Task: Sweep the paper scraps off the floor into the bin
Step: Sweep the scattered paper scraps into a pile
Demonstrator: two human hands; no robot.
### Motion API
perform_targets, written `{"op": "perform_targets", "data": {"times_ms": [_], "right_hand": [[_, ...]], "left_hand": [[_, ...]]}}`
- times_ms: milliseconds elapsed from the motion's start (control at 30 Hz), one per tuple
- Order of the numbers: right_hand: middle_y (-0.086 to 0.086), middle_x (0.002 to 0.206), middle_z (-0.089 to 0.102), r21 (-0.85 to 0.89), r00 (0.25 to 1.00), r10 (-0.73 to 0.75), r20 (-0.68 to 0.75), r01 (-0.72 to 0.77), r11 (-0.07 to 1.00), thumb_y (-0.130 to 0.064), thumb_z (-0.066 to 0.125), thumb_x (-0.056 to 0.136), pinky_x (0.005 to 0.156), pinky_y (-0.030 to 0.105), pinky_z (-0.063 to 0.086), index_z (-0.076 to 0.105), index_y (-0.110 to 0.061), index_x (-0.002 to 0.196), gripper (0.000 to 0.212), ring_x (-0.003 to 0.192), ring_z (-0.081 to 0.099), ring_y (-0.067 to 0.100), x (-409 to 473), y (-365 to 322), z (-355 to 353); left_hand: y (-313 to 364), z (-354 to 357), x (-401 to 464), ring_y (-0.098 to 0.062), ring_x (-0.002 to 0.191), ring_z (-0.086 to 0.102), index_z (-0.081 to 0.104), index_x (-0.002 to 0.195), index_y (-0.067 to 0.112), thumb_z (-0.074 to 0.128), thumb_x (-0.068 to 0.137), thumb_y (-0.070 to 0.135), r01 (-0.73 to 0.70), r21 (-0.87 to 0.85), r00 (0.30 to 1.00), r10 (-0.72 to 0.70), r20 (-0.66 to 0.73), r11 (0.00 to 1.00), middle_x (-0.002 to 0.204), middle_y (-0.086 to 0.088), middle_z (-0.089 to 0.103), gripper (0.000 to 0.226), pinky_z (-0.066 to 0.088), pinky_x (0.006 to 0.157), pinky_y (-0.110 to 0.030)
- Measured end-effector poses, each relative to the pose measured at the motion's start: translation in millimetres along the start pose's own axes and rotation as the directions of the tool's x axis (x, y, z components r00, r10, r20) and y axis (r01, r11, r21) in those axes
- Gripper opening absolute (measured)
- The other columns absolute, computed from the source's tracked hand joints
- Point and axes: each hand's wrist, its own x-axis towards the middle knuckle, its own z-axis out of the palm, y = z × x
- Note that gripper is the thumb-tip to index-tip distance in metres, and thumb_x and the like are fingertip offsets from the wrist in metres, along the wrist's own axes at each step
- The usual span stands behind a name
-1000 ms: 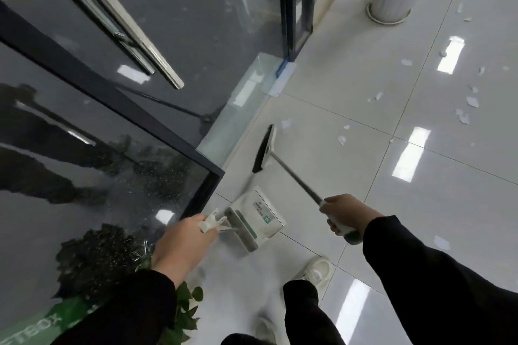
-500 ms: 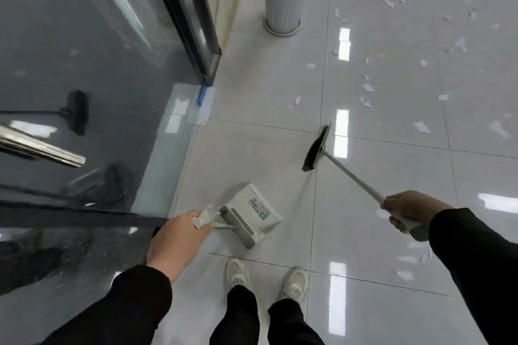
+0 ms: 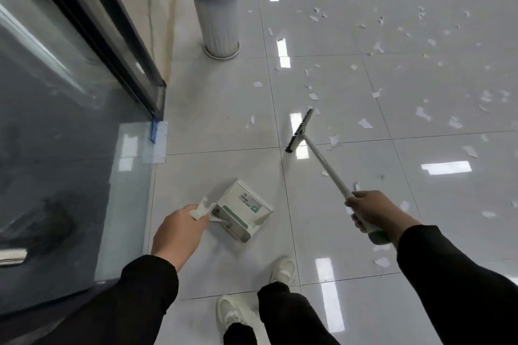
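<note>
My left hand grips the white handle of a white dustpan, which hangs low over the glossy tile floor just ahead of my feet. My right hand grips the white shaft of a broom whose dark brush head points forward near the floor. Several white paper scraps lie scattered over the tiles ahead and to the right, some close to the brush. No bin is in view.
A glass door with a dark frame runs along the left side. A tall white ribbed planter with a green plant stands by the wall ahead. My white shoes are below the dustpan. Ceiling lights reflect off the tiles.
My view has swung right, away from the glass door, toward the scattered scraps and the planter. The broom head has moved forward and right. Both hands keep their grips.
</note>
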Motion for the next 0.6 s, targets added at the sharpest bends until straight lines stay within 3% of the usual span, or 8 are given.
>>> {"op": "perform_targets", "data": {"times_ms": [200,333,400,533,600], "right_hand": [[0.013,0.068,0.052,-0.012,0.982,-0.066,0.174,0.069,0.998,-0.008,0.053,0.094,0.043,0.023,0.044,0.066,-0.001,0.095,0.015,0.049,0.048,0.023,38.8,-84.9,61.5],[0.009,0.064,0.045,0.034,0.963,-0.085,0.256,0.079,0.996,-0.007,0.051,0.090,0.042,0.019,0.036,0.061,-0.006,0.079,0.015,0.046,0.041,0.019,70.7,-124.8,90.8],[0.008,0.063,0.044,0.008,0.940,-0.077,0.333,0.078,0.997,-0.009,0.050,0.090,0.044,0.021,0.035,0.058,-0.008,0.075,0.017,0.044,0.039,0.019,114.1,-160.0,95.3],[0.010,0.069,0.045,0.021,0.926,-0.032,0.376,0.026,0.999,-0.011,0.054,0.091,0.055,0.027,0.045,0.061,-0.006,0.079,0.015,0.051,0.045,0.022,158.5,-182.9,82.2],[0.010,0.070,0.047,0.039,0.932,0.041,0.361,-0.059,0.997,-0.011,0.055,0.092,0.054,0.026,0.044,0.064,-0.004,0.085,0.014,0.051,0.047,0.022,195.7,-193.0,48.2]], "left_hand": [[33.8,-10.1,47.5,-0.017,0.069,0.060,0.068,0.095,0.034,0.056,0.100,0.048,0.006,0.048,1.000,-0.005,-0.023,0.999,0.076,0.007,0.065,0.019,0.039,0.055,-0.028],[56.3,-18.7,70.8,-0.016,0.064,0.059,0.062,0.079,0.031,0.054,0.098,0.058,0.070,0.095,0.997,-0.067,-0.038,0.993,0.070,0.007,0.064,0.034,0.039,0.054,-0.029],[77.1,-25.6,102.0,-0.017,0.062,0.057,0.061,0.076,0.029,0.052,0.096,0.064,0.126,0.096,0.990,-0.119,-0.075,0.987,0.066,0.006,0.063,0.042,0.039,0.054,-0.029],[107.9,-31.7,129.6,-0.016,0.058,0.055,0.064,0.077,0.028,0.049,0.097,0.065,0.172,0.104,0.983,-0.165,-0.076,0.980,0.065,0.004,0.063,0.045,0.039,0.052,-0.029],[140.8,-25.9,159.5,-0.015,0.059,0.056,0.065,0.078,0.030,0.047,0.097,0.067,0.162,0.155,0.986,-0.155,-0.057,0.975,0.065,0.004,0.065,0.045,0.039,0.052,-0.028]]}}
